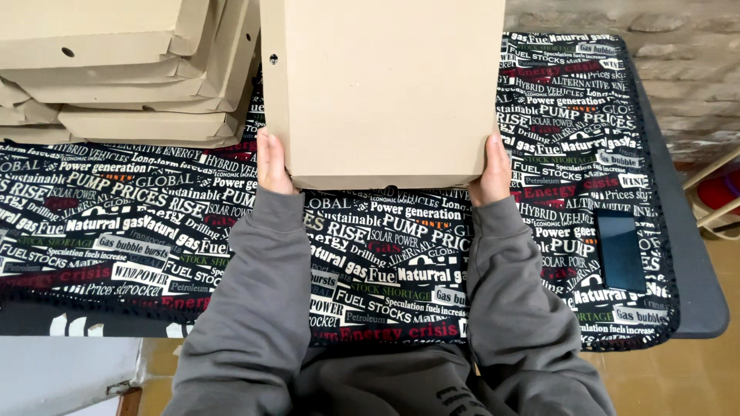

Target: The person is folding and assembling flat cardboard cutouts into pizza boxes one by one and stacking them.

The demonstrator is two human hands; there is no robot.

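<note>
My grey sleeves (254, 308) reach over the word-printed cloth (154, 231) as my left hand (273, 163) and right hand (492, 171) clasp the near corners of a closed cardboard box (383, 88), held above the table; a dark phone (620, 250) lies right, stacked flat boxes (123, 69) far left.

table (697, 308): dark grey, printed cloth (139, 231) over it | wall (678, 46): pale rough stone | floor (678, 377): tan tiles
</note>
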